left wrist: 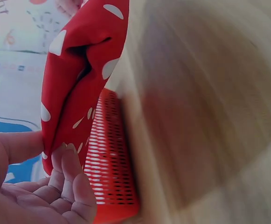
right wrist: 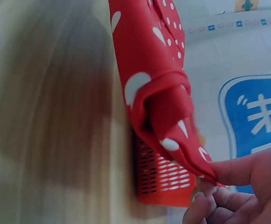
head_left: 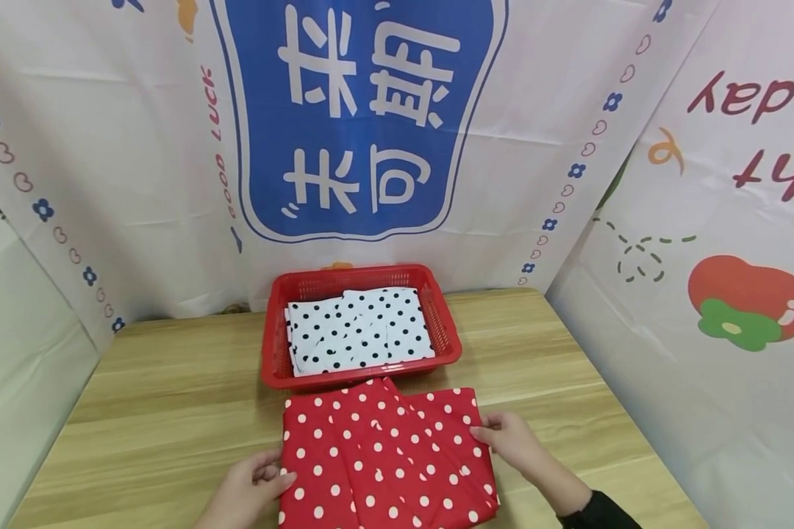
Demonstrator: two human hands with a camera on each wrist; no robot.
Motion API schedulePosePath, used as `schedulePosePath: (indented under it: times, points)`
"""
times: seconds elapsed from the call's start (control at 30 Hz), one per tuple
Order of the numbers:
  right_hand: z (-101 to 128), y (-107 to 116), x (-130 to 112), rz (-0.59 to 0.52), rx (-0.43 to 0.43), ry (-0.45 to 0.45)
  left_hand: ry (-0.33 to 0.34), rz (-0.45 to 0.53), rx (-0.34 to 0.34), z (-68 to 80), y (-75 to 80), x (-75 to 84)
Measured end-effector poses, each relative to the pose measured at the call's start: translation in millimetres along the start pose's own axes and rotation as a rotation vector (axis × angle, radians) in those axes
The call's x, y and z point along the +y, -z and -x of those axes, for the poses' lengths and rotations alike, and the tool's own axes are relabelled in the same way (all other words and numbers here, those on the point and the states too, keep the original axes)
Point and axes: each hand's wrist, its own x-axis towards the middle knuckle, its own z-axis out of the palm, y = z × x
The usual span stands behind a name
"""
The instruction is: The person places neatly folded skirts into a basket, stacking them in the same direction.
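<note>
A folded red cloth (head_left: 384, 455) with white dots, perhaps a garment, hangs between both hands just in front of the basket. My left hand (head_left: 248, 485) pinches its left edge between thumb and fingers, seen close in the left wrist view. On the opposite edge, my right hand (head_left: 512, 441) pinches the fabric near the upper right corner. In both wrist views the cloth (left wrist: 79, 79) shows thick folded layers above the tabletop. Behind it stands a red plastic basket (head_left: 446, 330) holding a folded white cloth (head_left: 360, 330) with black dots.
The wooden table (head_left: 159, 397) runs back to a printed white curtain (head_left: 152, 147) with a large blue panel. White sheets hang at both sides, the right one (head_left: 635, 330) with printed pictures. The basket's front rim lies right beyond the red cloth.
</note>
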Motion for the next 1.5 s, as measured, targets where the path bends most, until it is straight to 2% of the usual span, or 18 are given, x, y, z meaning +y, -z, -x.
schedulePosePath:
  times: [0.13,0.27,0.47,0.63,0.93,1.3,1.5]
  points:
    - [4,6,-12,0.007,-0.002,0.027,-0.014,0.021,0.018,6.7,7.3,10.2]
    - [6,9,-24,0.035,0.019,0.036,-0.028,-0.004,0.026,9.2,11.5,18.4]
    - [5,17,-39,0.034,0.055,0.084,-0.124,-0.057,0.046,3.7,16.1,28.0]
    - [-3,25,-52,0.047,0.063,0.102,-0.173,-0.071,0.03,-0.4,27.6,43.5]
    - [-31,33,-78,0.032,0.022,0.096,-0.176,-0.064,-0.023,-19.7,49.4,69.5]
    - [-78,28,-94,0.026,0.038,0.024,-0.19,-0.028,-0.055,-54.0,60.9,84.3]
    - [-89,27,-99,0.035,0.048,0.03,-0.181,-0.035,-0.051,-61.2,63.5,89.2]
